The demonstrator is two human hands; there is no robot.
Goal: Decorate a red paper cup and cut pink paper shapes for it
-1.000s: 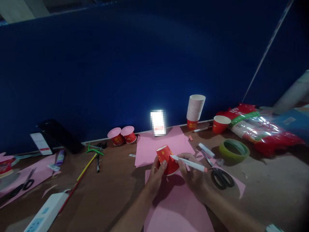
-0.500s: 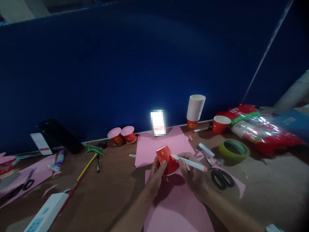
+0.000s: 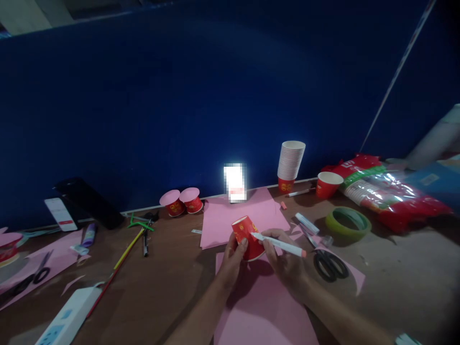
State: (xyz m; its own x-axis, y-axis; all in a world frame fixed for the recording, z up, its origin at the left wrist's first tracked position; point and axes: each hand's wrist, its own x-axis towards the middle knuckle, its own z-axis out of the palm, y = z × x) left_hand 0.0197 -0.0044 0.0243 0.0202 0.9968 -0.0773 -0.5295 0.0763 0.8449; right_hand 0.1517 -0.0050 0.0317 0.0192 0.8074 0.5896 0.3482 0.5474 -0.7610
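Observation:
A red paper cup (image 3: 254,245) with yellow print is tilted in my left hand (image 3: 234,256), which is closed round its left side. My right hand (image 3: 283,256) is closed on a white marker (image 3: 283,245) with an orange end. The marker's tip is at the cup's side; whether it touches is hard to tell. Beneath both hands lies a pink paper sheet (image 3: 266,311). A stack of pink paper (image 3: 219,218) is just behind the cup. To the right of my right hand are black-handled scissors (image 3: 330,266) on a pink offcut.
At the back stand a tall cup stack (image 3: 290,165), a single red cup (image 3: 328,186) and two pink-topped cups (image 3: 189,200). Green-yellow tape (image 3: 348,224) and a red plastic bag (image 3: 391,191) lie right. A power strip (image 3: 70,316) and a purple glue stick (image 3: 89,235) are left.
The marker in my right hand has shifted slightly left across the cup's side. My left hand and the cup have hardly moved.

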